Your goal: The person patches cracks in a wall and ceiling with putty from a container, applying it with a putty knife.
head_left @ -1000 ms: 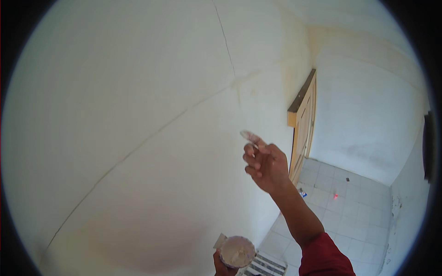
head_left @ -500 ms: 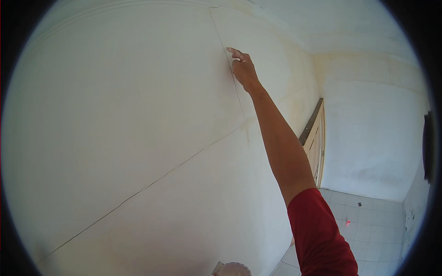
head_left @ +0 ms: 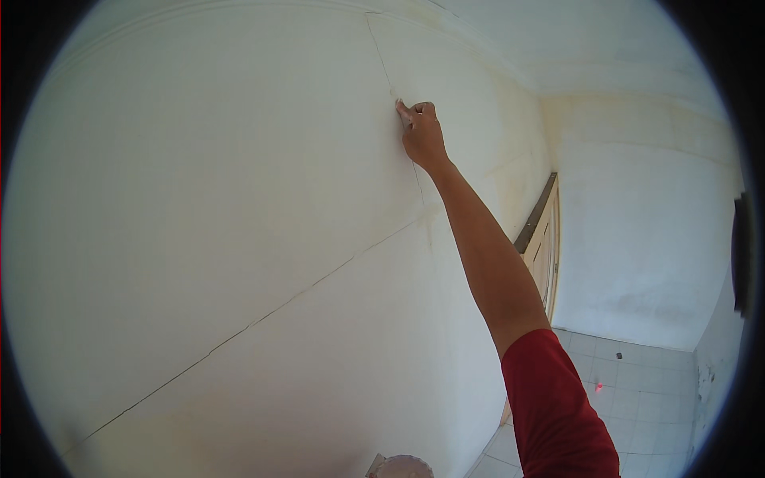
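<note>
From here I see a round pale tub [head_left: 405,468] before the white wall [head_left: 239,191]. A tan wooden door [head_left: 544,253] stands further right.

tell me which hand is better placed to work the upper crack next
Probably the right: the right hand is up at the upper wall crack, its fingertip whitish. The left hand is out of view.

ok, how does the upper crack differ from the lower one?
The upper crack runs steeply; the lower crack slants from lower left up to the right. The upper crack looks shorter, the lower crack longer. The right hand hides part of the upper crack, none of the lower crack. Both are thin lines in the same wall.
</note>
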`<state>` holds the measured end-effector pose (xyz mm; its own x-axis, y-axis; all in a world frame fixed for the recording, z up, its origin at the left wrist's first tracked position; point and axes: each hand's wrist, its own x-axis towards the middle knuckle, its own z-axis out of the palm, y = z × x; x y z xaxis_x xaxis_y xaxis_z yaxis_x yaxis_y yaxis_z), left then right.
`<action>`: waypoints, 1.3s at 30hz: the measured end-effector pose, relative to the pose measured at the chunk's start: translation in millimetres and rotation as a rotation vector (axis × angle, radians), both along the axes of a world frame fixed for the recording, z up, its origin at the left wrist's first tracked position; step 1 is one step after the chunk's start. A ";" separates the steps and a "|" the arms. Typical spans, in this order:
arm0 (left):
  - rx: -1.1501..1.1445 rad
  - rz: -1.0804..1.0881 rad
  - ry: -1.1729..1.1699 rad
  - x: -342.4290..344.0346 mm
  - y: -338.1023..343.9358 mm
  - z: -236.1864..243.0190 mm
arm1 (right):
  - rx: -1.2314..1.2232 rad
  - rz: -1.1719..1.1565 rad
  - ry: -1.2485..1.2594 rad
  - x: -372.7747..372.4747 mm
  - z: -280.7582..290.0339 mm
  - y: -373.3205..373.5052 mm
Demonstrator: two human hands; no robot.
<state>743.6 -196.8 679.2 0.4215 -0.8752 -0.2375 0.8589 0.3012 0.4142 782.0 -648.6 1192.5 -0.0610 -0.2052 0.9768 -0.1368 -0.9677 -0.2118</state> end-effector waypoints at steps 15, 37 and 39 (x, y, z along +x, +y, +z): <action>-0.273 -0.034 -0.144 2.8 0.4 -19.9 | 0.094 0.018 -0.018 -1.4 4.3 8.1; 0.112 0.036 0.117 8.3 -8.7 -11.2 | -0.043 -0.023 0.025 -10.0 -34.8 -10.4; 0.220 0.091 -0.261 7.5 -6.9 -23.7 | -0.060 -0.021 -0.012 -16.5 -20.8 -16.5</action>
